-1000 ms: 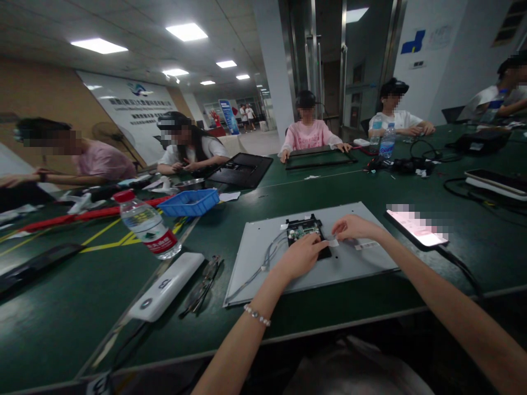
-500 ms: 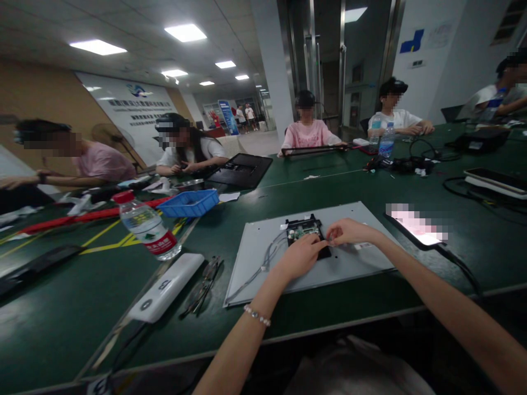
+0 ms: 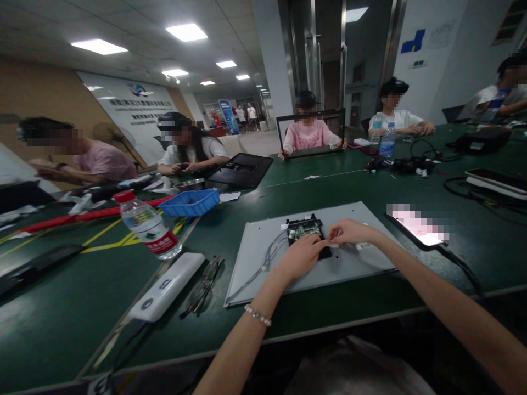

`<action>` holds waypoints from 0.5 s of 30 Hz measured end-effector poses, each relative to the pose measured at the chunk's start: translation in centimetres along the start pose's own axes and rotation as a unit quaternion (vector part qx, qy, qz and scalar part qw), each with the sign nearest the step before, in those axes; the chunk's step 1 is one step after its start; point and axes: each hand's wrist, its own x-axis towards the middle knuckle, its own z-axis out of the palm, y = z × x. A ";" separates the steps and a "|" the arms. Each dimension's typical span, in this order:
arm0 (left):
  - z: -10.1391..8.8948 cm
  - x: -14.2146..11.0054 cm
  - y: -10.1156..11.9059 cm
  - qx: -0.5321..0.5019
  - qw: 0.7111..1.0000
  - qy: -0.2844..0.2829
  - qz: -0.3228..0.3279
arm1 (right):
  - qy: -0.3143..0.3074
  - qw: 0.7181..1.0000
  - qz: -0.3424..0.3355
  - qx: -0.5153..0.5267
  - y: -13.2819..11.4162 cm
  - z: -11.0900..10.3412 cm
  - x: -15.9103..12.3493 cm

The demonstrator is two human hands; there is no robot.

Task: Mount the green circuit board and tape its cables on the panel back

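Note:
A grey flat display panel [image 3: 257, 247] lies on the table in front of me. On it sits a black bracket [image 3: 324, 251] with a green circuit board [image 3: 300, 229], and grey cables run from it to the left. My left hand [image 3: 301, 257] lies over the bracket's near part, its fingers stretched out to the right. Just right of the bracket, my right hand [image 3: 349, 232] pinches a small whitish strip of tape [image 3: 334, 245] beside my left fingertips. The fingertips partly hide the strip.
Left of the panel are folded glasses [image 3: 206, 280], a white power bank [image 3: 168, 288], a water bottle [image 3: 150, 227] and a blue tray [image 3: 191, 203]. A lit phone [image 3: 415, 227] with a cable lies to the right. Across the table, a person holds up a black frame [image 3: 313, 152].
My right hand has moved slightly left and down, closing its fingers on the strip near my left fingertips. My left hand stays put. The person opposite has raised the black frame upright.

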 end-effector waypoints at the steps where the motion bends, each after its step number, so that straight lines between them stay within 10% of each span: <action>1: 0.0 0.0 0.0 0.002 1.000 0.002 0.000 | -0.004 1.000 0.000 0.006 -0.1 -0.2 -0.1; 9: -0.5 -0.2 -0.1 0.008 0.998 0.053 -0.035 | 0.126 0.987 0.074 0.064 1.4 -3.4 -0.6; 15: -0.5 -0.3 -0.6 0.018 0.997 0.064 -0.033 | 0.207 0.960 0.139 -0.130 4.0 -4.0 -0.5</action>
